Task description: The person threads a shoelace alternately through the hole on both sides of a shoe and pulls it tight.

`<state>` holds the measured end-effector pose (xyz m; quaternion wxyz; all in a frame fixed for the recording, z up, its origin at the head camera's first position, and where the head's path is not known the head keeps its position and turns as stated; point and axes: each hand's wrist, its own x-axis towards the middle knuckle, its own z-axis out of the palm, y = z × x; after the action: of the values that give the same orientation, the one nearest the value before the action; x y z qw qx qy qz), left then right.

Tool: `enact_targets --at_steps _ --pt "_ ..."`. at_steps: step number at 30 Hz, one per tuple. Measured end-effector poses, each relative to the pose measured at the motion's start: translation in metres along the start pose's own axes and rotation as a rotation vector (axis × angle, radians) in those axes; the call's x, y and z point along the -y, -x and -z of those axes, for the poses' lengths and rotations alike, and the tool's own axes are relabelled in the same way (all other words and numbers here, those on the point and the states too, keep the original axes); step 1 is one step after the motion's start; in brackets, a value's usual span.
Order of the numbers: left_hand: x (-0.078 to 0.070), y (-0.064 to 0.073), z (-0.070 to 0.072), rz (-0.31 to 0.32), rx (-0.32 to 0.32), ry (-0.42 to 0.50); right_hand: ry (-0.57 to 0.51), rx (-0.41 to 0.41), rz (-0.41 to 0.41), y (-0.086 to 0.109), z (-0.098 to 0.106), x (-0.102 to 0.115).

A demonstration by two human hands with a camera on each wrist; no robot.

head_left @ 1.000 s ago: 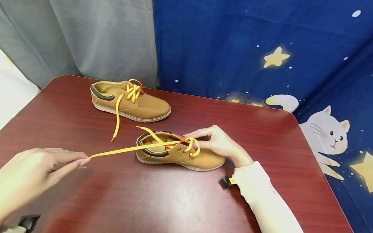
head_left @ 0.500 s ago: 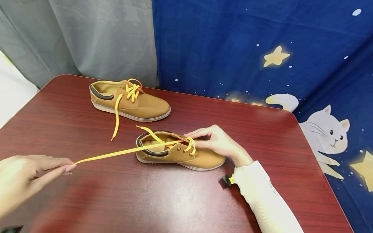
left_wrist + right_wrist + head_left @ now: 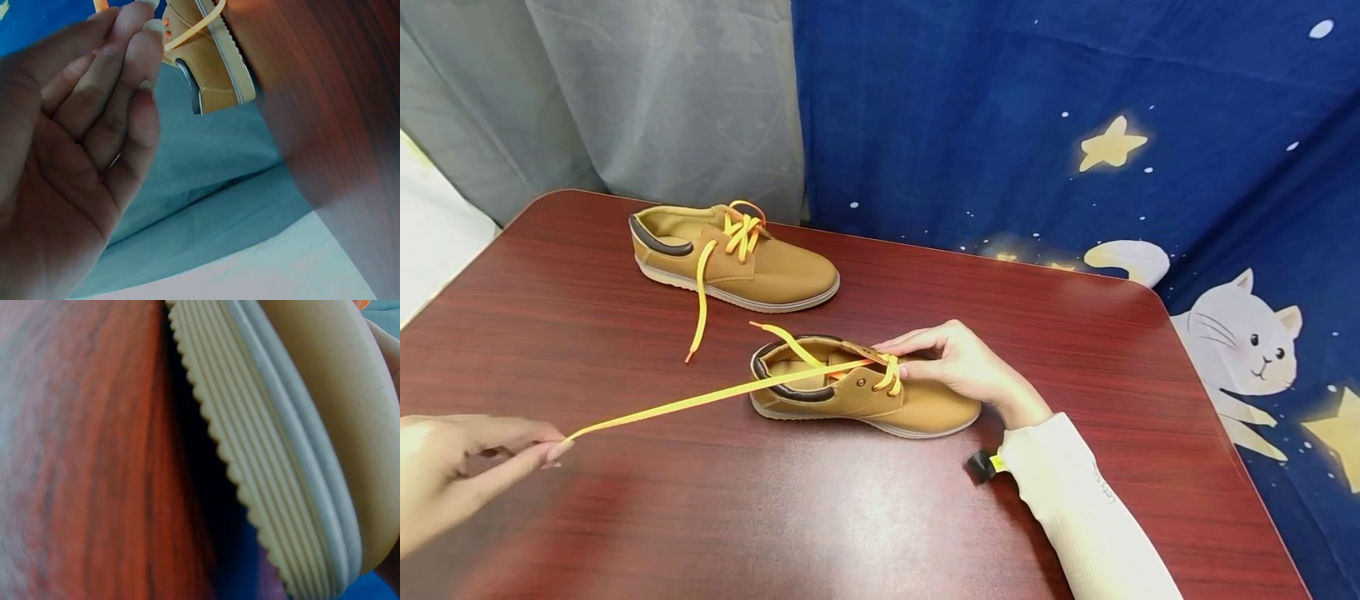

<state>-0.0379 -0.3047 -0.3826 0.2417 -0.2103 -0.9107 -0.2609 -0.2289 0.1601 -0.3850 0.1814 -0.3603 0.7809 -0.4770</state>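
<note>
In the head view a tan lace-up shoe (image 3: 940, 407) lies on the table, toe to the right. My left hand (image 3: 463, 467) pinches one end of its yellow shoelace (image 3: 700, 400) between thumb and fingertips, left of the shoe. That lace runs taut to the eyelets. My right hand (image 3: 966, 367) holds the shoe by its upper at the lacing, thumb beside the crossed laces; some fingertips are hidden behind the upper. The other loose lace end (image 3: 786, 337) lies over the shoe's opening. The right wrist view shows the shoe's ribbed sole (image 3: 269, 450) close up.
A matching tan shoe (image 3: 797, 279) stands farther back, one lace end hanging down its side onto the dark red table (image 3: 1060, 325). Behind the table hang a grey curtain (image 3: 685, 100) and a blue curtain (image 3: 925, 108) with stars and a cat.
My left hand has moved left and slightly toward me, drawing out more lace. The lace loop near my right thumb has shrunk and tightened. My right hand and both shoes have stayed put.
</note>
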Motion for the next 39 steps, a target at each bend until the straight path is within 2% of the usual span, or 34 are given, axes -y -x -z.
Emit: enact_targets --at_steps 2,3,5,7,9,11,14,17,19,22,26,28,30,33,36,39 --pt "-0.012 -0.002 -0.003 0.093 0.123 -0.108 -0.002 -0.003 -0.001 0.0 0.001 -0.001" --pt "-0.017 -0.004 -0.006 0.124 0.193 -0.129 -0.003 -0.004 -0.002 0.001 0.001 -0.001" --pt "-0.027 -0.007 -0.014 0.127 0.333 -0.119 -0.005 -0.005 -0.002 0.001 0.001 -0.002" --pt "-0.035 -0.013 -0.022 0.124 0.454 -0.063 -0.007 -0.003 -0.002 0.001 0.001 -0.002" --pt "-0.042 -0.02 -0.029 0.132 0.544 0.017 -0.007 -0.003 0.0 0.001 0.001 -0.002" --pt "-0.049 -0.028 -0.033 0.172 0.614 0.084 -0.008 -0.004 -0.001 0.001 0.001 -0.002" --pt "-0.06 -0.04 -0.038 0.219 0.656 0.15 -0.012 -0.008 0.001 0.002 0.0 -0.001" --pt "-0.068 -0.051 -0.042 0.183 0.623 0.225 -0.012 -0.007 0.003 0.001 0.0 -0.001" --pt "-0.072 -0.057 -0.044 0.139 0.576 0.266 -0.012 -0.007 0.006 0.001 0.0 0.0" --pt "-0.077 -0.065 -0.048 0.058 0.481 0.329 -0.01 -0.007 0.008 0.001 0.0 0.0" --pt "-0.085 -0.08 -0.055 0.013 0.306 0.314 -0.017 -0.01 0.012 0.001 0.0 0.0" --pt "-0.089 -0.088 -0.058 0.042 0.233 0.284 -0.021 -0.011 0.014 0.001 0.0 0.0" --pt "-0.094 -0.097 -0.061 0.106 0.185 0.259 -0.022 -0.011 0.013 0.001 0.0 0.0" --pt "-0.103 -0.11 -0.063 0.237 0.185 0.308 -0.021 -0.011 0.006 0.001 0.0 0.0" --pt "-0.11 -0.123 -0.068 0.322 0.198 0.391 -0.025 -0.013 -0.001 0.001 -0.001 0.0" --pt "-0.116 -0.136 -0.073 0.337 0.208 0.412 -0.024 -0.017 -0.006 0.001 -0.002 0.001"
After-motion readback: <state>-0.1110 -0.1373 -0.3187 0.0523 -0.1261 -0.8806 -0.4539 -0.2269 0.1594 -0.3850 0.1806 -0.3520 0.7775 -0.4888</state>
